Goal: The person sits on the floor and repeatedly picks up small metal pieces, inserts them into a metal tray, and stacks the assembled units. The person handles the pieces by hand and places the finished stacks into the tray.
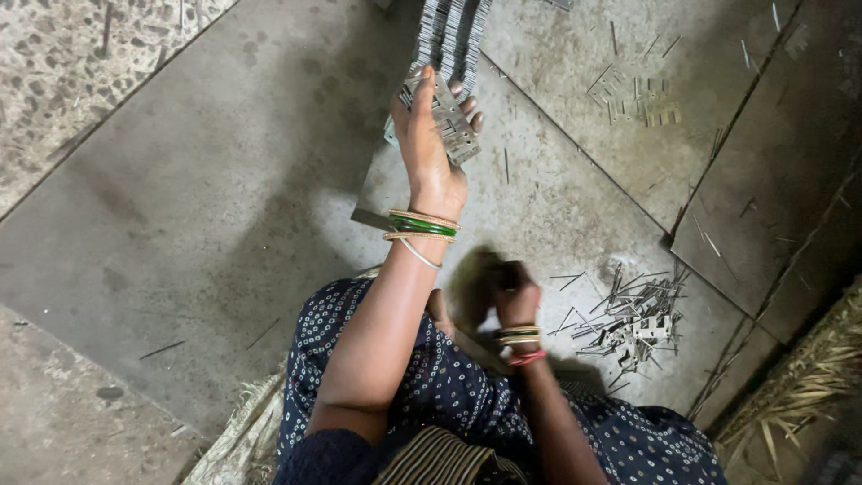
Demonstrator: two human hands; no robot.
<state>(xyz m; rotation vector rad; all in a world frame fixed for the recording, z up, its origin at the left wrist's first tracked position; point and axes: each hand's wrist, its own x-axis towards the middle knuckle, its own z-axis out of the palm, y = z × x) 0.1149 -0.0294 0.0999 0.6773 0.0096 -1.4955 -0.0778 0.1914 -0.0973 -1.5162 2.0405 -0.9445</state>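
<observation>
Metal hinge plates [446,121] — clasped in the left hand [429,135]; right hand [514,296] blurred — grip unclear.

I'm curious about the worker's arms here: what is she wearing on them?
Both forearms are bare, with no sleeves in sight. The left hand has a stack of green and gold bangles plus a thin silvery one at the wrist. The right hand has green and gold bangles and a red one.
</observation>
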